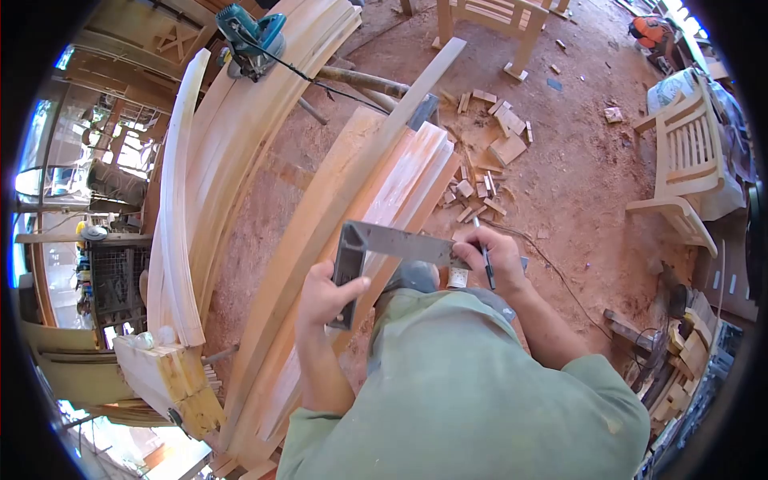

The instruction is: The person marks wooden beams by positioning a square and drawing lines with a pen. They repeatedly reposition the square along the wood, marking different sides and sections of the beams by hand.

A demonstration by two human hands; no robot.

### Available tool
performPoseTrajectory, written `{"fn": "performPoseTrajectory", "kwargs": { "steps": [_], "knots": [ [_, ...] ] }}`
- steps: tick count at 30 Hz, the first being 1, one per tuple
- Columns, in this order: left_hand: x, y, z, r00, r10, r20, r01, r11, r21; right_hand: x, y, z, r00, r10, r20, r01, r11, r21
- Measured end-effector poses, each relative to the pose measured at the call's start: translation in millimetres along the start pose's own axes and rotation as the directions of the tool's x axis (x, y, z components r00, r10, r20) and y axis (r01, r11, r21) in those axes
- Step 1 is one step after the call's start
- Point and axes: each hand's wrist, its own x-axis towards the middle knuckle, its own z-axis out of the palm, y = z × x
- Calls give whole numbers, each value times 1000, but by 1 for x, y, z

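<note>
L hand (328, 296) wrapped shut round the stock of the try square (380, 242), thumb over the top face. Stock sits vs the edge of a curved plank (320, 216). Blade runs across the plank stack twd R hand (498, 254). R hand pinches a pencil (488, 274) btwn fingers, closed grip, and rests on the far end of the blade. Can't tell if the pencil tip touches wood. Planks are long and bowed, bundled from btm left to top centre. 2nd bundle of curved pieces (232, 128) just left of it, w/ a teal circular saw (252, 38) lying on top, cord trailing right. Offcuts (496, 136) scattered on dirt floor (576, 184) beyond. Slatted chair (688, 156) well apart, right side.
</note>
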Motion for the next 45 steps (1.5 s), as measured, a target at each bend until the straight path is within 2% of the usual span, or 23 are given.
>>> {"fn": "performPoseTrajectory", "kwargs": {
  "steps": [1,3,7,11,13,14,16,17,19,22,26,28,29,31,32,34,36,38,39,42,43,44,45],
  "knots": [
    [14,9,-1,1000,-6,7,6,1000,0,7,-9,-4,999,47,-27,-48,998,-38],
    [40,30,-3,998,-58,-11,59,965,256,21,-13,-8,996,61,-70,-64,997,-36],
    [100,45,-1,992,-107,70,79,944,319,44,-32,-17,979,122,-165,-137,987,-82],
    [160,33,7,981,-94,171,53,972,229,74,-28,-25,977,73,-202,-120,965,-231],
    [174,23,9,966,-50,255,-12,972,235,78,-33,-26,967,141,-214,-191,953,-234],
    [179,20,11,964,-73,256,17,977,213,80,-35,-27,969,156,-191,-203,945,-255],
    [186,21,15,937,29,348,-60,995,79,85,-41,-28,936,250,-249,-307,925,-224],
    [189,23,15,938,16,346,-40,997,63,88,-43,-30,937,259,-234,-314,918,-241],
    [193,28,16,930,-22,366,-87,956,279,94,-44,-36,928,313,-202,-358,899,-253],
    [192,30,19,950,-43,308,-74,931,358,100,-41,-43,914,382,-138,-406,871,-276],
    [194,31,15,922,-116,370,-5,950,312,107,-34,-58,925,381,8,-356,871,-339],
    [194,24,18,903,-71,424,-37,970,240,108,-34,-72,880,393,268,-314,903,-293],
    [192,28,18,897,-82,434,-28,970,241,109,-37,-75,873,407,267,-329,898,-293],
    [192,45,15,871,-148,468,1,954,300,124,-46,-81,925,360,121,-320,910,-262],
    [194,45,17,870,-149,470,1,954,299,133,-50,-81,924,362,120,-322,909,-263],
    [195,44,16,849,-150,508,-10,955,298,148,-56,-75,965,233,-120,-238,971,-32],
    [194,43,16,852,-132,507,-33,952,303,155,-65,-72,972,210,-110,-216,975,-47],
    [194,41,18,854,-106,509,-60,952,300,159,-74,-66,999,-34,29,36,996,-77],
    [193,37,19,853,-98,512,-63,956,288,159,-76,-73,984,-41,173,64,990,-128],
    [193,33,18,850,-92,519,-59,962,268,161,-84,-48,979,18,203,-13,1000,-23],
    [194,33,19,851,-95,516,-51,964,261,163,-89,-34,984,91,152,-107,989,100],
    [194,32,19,848,-94,521,-52,964,260,167,-86,-33,984,95,149,-110,989,98],
    [194,31,19,850,-88,520,-55,966,253,174,-81,-31,975,-23,223,24,1000,-1]
  ]
}}
